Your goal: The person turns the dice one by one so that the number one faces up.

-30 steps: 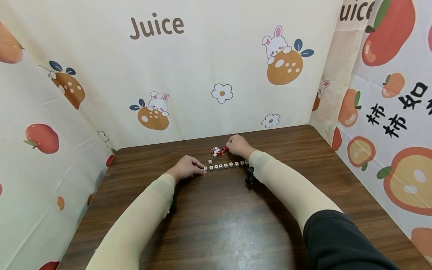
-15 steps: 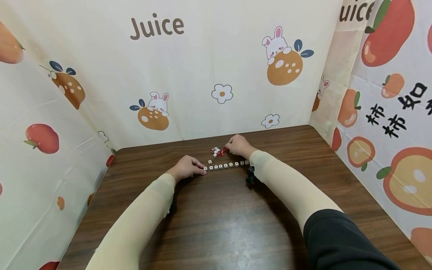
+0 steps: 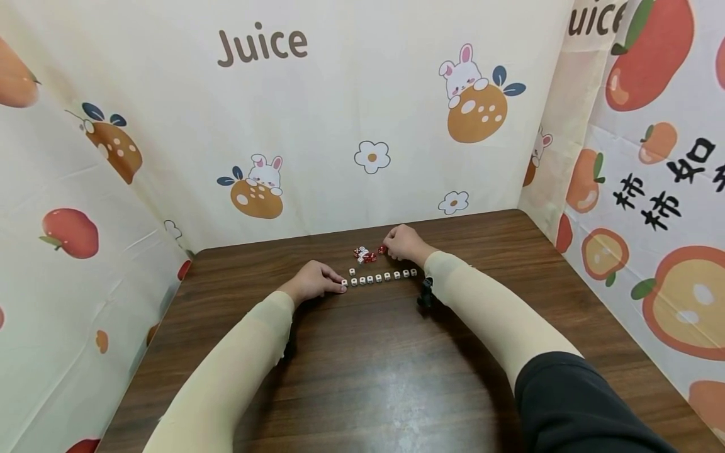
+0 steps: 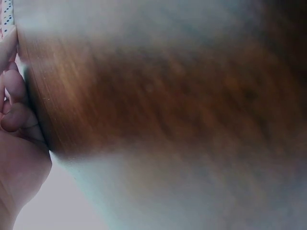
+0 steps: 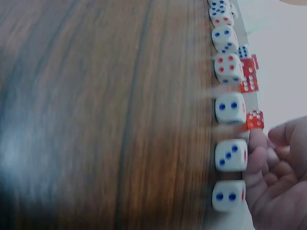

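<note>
A row of several white dice (image 3: 379, 278) runs left to right on the brown table. At its left end my left hand (image 3: 311, 280) pinches the outermost white die (image 3: 344, 283) between thumb and forefinger. In the left wrist view only part of the left hand (image 4: 19, 110) shows, at the left edge, below some white dice (image 4: 7, 14). Behind the row, my right hand (image 3: 404, 243) has its fingertips at a red die (image 3: 382, 250), which it seems to pinch. The right wrist view shows that red die (image 5: 255, 120) at the fingertips, beyond the white row.
A small cluster of red and white dice (image 3: 364, 254) lies left of the right hand. One lone white die (image 3: 352, 272) sits just behind the row's left part. A printed cloth (image 3: 328, 126) hangs behind the table (image 3: 340, 377) and along both sides.
My right hand has shifted slightly right, and the red die at its fingertips has moved right with it, away from the cluster. The left hand has stayed in place.
</note>
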`<state>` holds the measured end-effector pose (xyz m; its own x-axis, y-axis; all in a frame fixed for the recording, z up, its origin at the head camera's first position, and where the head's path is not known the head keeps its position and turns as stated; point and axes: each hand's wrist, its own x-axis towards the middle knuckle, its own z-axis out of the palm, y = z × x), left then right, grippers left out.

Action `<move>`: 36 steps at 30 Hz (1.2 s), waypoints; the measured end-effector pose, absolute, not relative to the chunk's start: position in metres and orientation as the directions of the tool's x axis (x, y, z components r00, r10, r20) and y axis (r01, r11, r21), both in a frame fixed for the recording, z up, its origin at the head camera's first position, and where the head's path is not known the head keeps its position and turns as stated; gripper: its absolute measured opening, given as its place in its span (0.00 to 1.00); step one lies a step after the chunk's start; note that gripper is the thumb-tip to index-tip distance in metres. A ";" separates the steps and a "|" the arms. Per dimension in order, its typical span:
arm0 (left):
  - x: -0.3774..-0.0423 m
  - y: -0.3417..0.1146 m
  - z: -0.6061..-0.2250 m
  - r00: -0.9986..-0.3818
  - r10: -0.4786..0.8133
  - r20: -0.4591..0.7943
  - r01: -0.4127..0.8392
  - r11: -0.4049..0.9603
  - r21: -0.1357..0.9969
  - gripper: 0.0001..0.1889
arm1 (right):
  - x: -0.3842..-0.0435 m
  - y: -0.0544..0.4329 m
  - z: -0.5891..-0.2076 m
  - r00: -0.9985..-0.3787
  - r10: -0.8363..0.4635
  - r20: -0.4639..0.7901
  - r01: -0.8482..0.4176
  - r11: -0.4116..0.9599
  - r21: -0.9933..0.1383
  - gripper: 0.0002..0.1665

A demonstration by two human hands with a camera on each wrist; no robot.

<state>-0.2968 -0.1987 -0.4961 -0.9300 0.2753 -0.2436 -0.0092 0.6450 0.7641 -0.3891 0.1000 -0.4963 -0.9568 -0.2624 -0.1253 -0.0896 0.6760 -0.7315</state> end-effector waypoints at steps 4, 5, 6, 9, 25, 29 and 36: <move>-0.297 -0.199 -0.497 -0.930 0.277 -0.243 -0.006 0.649 0.761 0.11 | -0.392 0.106 -0.499 -0.944 -0.307 -0.123 -0.114 0.652 -0.749 0.17; -0.297 -0.199 -0.498 -0.930 0.277 -0.241 -0.003 0.651 0.759 0.11 | -0.392 0.107 -0.499 -0.942 -0.312 -0.125 -0.116 0.651 -0.750 0.16; -0.298 -0.200 -0.499 -0.931 0.277 -0.239 -0.001 0.653 0.758 0.11 | -0.392 0.108 -0.499 -0.940 -0.316 -0.129 -0.117 0.653 -0.748 0.15; -0.299 -0.201 -0.500 -0.932 0.278 -0.233 0.007 0.656 0.754 0.11 | -0.390 0.107 -0.497 -0.940 -0.313 -0.138 -0.116 0.672 -0.731 0.15; -0.298 -0.200 -0.499 -0.930 0.280 -0.237 0.003 0.651 0.759 0.11 | -0.383 0.103 -0.494 -0.949 -0.292 -0.123 -0.135 0.722 -0.678 0.14; -0.301 -0.201 -0.501 -0.930 0.276 -0.241 -0.001 0.658 0.753 0.10 | -0.384 0.107 -0.493 -0.931 -0.329 -0.160 -0.102 0.654 -0.750 0.14; -0.303 -0.201 -0.503 -0.928 0.272 -0.255 -0.014 0.658 0.753 0.10 | -0.385 0.109 -0.494 -0.878 -0.442 -0.186 -0.126 0.586 -0.800 0.12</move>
